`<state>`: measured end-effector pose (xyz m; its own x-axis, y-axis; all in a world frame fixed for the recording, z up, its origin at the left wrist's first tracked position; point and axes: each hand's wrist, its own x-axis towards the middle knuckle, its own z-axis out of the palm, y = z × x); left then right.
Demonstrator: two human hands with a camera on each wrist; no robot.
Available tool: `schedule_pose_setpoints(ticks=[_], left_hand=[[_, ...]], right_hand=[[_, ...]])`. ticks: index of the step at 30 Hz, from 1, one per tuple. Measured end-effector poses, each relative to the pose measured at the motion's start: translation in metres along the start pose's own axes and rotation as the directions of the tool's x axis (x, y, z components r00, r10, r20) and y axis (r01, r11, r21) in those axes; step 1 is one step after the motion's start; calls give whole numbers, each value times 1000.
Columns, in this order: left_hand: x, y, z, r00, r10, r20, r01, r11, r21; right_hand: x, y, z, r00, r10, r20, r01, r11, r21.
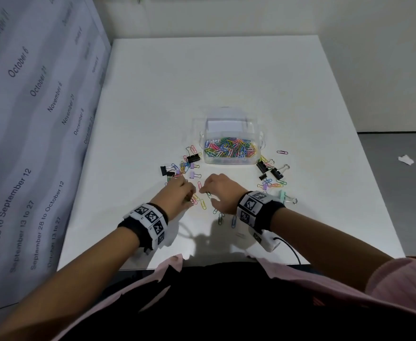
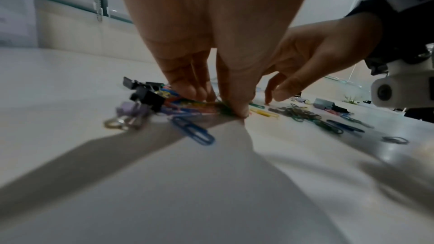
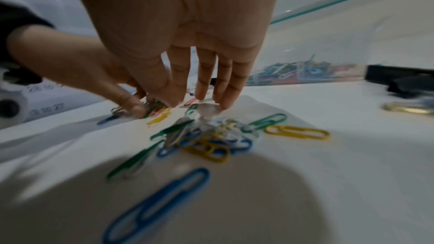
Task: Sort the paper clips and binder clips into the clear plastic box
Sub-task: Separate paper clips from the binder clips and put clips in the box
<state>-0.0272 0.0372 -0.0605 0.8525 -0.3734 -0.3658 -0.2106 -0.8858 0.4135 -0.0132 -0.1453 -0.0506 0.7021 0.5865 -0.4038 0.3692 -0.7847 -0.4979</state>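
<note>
Reaching over the white table (image 1: 226, 75), the left hand (image 1: 177, 193) and right hand (image 1: 223, 195) work side by side at about 6 o'clock from the clear plastic box (image 1: 231, 148), which sits near the middle of the table with a heap of coloured paper clips already in its near half. Loose paper clips (image 1: 203, 204) lie under and between both hands. Black and lilac binder clips (image 1: 192, 158) cluster at 8 o'clock from the box, and more black ones (image 1: 275, 173) at 4 o'clock, with a mint one (image 1: 282, 195) beside the right wrist.

From the left wrist, the left hand's fingers (image 2: 187, 88) and thumb come together on a bunch of paper clips (image 2: 225, 108) against the table, gripping them. A blue clip (image 2: 195, 133) lies just nearer the camera, and a lilac binder clip (image 2: 131, 110) at 9 o'clock.

From the right wrist, the right hand's fingers (image 3: 225, 88) hang straight and loosely spread, tips down toward the table and holding nothing. A tangle of green, yellow, blue and white clips (image 3: 211, 136) lies below them, and a large blue clip (image 3: 159, 207) at 6 o'clock.
</note>
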Motion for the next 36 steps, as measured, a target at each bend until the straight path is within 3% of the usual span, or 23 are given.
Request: schedule_pose_setpoints(ticks=[3, 8, 15, 17, 21, 24, 31, 36], left_hand=[[4, 12, 4, 999, -38, -4, 38, 999, -13], [14, 24, 8, 999, -35, -7, 34, 996, -88], [21, 44, 4, 998, 60, -1, -56, 935, -351], [22, 40, 2, 998, 63, -6, -62, 956, -287], [16, 32, 1, 1000, 6, 6, -6, 1000, 28], [8, 32, 8, 1000, 1, 20, -4, 988, 155], [5, 48, 25, 994, 84, 76, -80, 995, -61], [11, 48, 22, 995, 62, 79, -54, 994, -97]], right_hand=[[0, -7, 4, 998, -29, 47, 33, 995, -91], [-9, 4, -2, 1000, 23, 13, -23, 1000, -8], [-37, 32, -18, 969, 147, -198, -111, 977, 184], [-43, 42, -19, 971, 163, -176, -130, 975, 183], [-49, 51, -8, 988, 149, -40, -147, 987, 61], [-51, 45, 4, 991, 129, -47, -124, 988, 95], [-36, 28, 33, 970, 122, -210, -67, 966, 250], [-30, 30, 26, 961, 187, -205, -143, 967, 211]])
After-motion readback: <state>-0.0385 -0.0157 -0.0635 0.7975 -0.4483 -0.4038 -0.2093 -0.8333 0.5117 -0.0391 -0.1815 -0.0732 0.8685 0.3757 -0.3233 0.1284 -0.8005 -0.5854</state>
